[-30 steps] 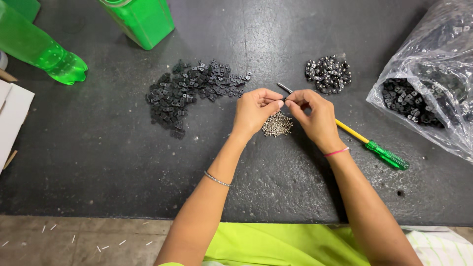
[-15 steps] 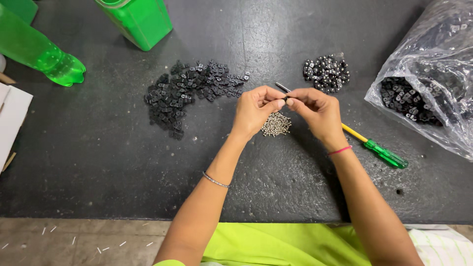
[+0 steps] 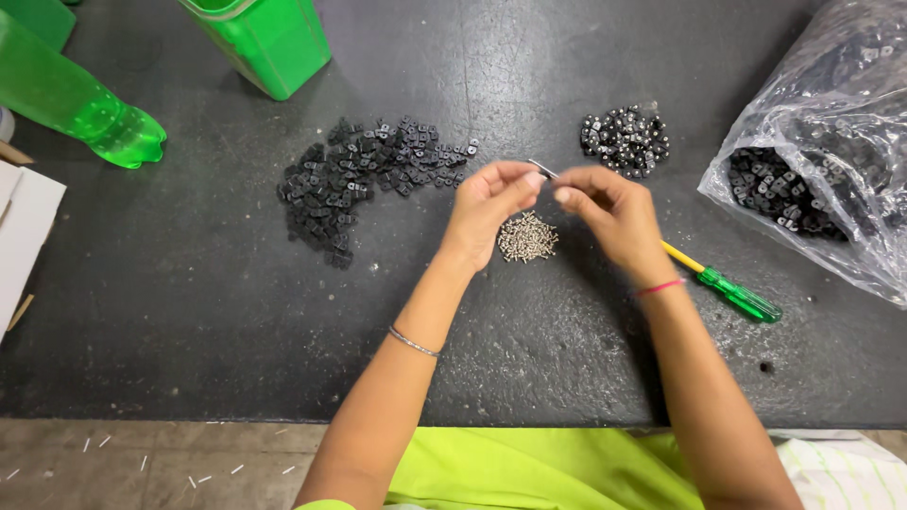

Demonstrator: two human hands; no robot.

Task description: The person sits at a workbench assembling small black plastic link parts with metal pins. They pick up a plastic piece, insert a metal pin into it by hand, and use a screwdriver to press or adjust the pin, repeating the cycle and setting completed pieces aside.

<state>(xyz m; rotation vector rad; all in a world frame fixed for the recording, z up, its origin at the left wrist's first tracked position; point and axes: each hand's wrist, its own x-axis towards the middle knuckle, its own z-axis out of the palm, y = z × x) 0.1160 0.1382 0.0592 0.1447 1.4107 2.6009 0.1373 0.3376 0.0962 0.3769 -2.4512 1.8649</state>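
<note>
My left hand [image 3: 487,203] and my right hand [image 3: 609,212] hover over the middle of the dark table [image 3: 189,312], fingertips almost meeting. The left thumb and fingers pinch a tiny black part, mostly hidden. The right fingertips pinch something very small, apparently a screw. Just below them lies a small heap of silver screws [image 3: 527,236]. A screwdriver with a yellow shaft and a green handle [image 3: 742,299] lies on the table under my right wrist, and its metal tip shows between the hands.
A spread of loose black parts [image 3: 359,179] lies left of the hands, and a smaller pile of black parts with screws [image 3: 624,139] lies behind them. Right: a clear plastic bag [image 3: 831,113] of black parts. Far left: a green bottle [image 3: 85,109], a green container [image 3: 269,42] and white cardboard [image 3: 24,227].
The two hands, pressed together before, have drawn slightly apart at the fingertips. They stay over the screw heap. Nothing else on the table has moved.
</note>
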